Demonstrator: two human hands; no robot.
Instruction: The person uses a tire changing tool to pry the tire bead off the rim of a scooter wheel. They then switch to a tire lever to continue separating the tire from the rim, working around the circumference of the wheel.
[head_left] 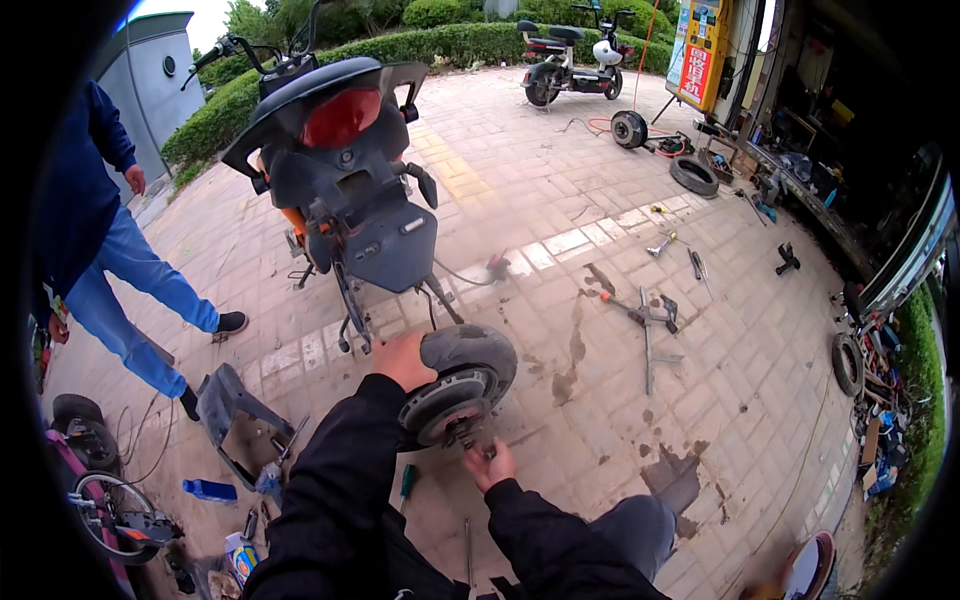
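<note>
A black scooter wheel point(468, 372) with a hub motor stands tilted on the paving in front of me. My left hand point(403, 360) is closed on the upper left side of its tire. At the hub, my right hand point(490, 465) pinches by the axle end point(460, 430); whatever small part it holds is hidden by the fingers. Just beyond the wheel is the rear of an electric scooter point(385, 240), with a red tail light and a dark mudguard. A green-handled screwdriver point(407, 480) lies below the wheel.
A cross-shaped wrench point(648, 335) and a hammer point(669, 315) lie to the right. Left are a dark plastic shell point(235, 415), a blue bottle point(210, 490) and a standing person point(110, 220). Farther off are a loose tire point(694, 176) and a parked white scooter point(575, 65).
</note>
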